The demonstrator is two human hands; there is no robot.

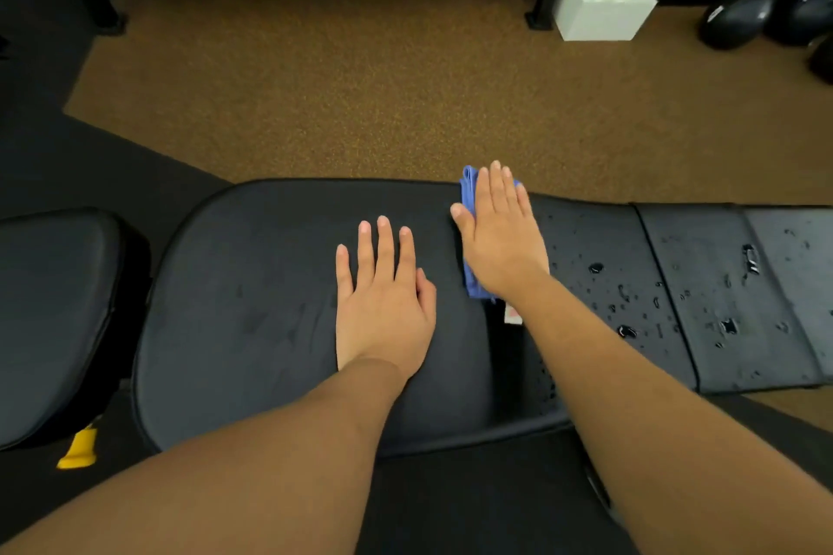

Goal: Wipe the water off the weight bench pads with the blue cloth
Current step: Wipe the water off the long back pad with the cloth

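Fingers [498, 189] of right hand [500, 239] lie flat atop blue cloth [469, 194].

On the long black padded weight bench pad [270, 284], the left hand [383, 306] lies flat near its middle, the right hand [500, 239] presses the folded blue cloth [469, 194] against the far edge, and scattered water droplets [626, 331] lie rightward toward the right end.

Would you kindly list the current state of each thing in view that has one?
Blue cloth: folded, pressed flat under right hand.
Left hand: empty, flat on pad.
Seat pad: looks dry.
Back pad: beaded with water.
White box: upright on floor.
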